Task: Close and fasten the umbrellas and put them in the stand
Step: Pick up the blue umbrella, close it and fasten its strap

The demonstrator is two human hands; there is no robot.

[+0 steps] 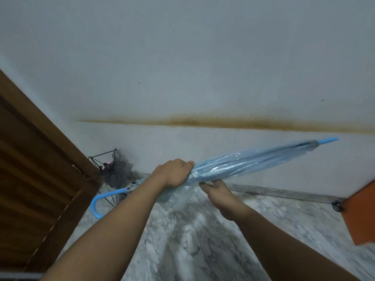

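A closed, see-through light-blue umbrella (243, 165) lies almost level in the air, its blue tip pointing right and its curved blue handle (97, 203) hanging at the left. My left hand (174, 173) grips the gathered canopy around its middle from above. Just below the canopy, my right hand (217, 191) reaches up with fingers stretched, its fingertips at the loose plastic folds. A black wire umbrella stand (110, 165) sits in the corner at the left, with a dark umbrella inside it.
A brown wooden slatted door (36, 169) fills the left side beside the stand. The white wall behind carries a long brown stain. The floor is grey marble. An orange object (363, 216) juts in at the right edge.
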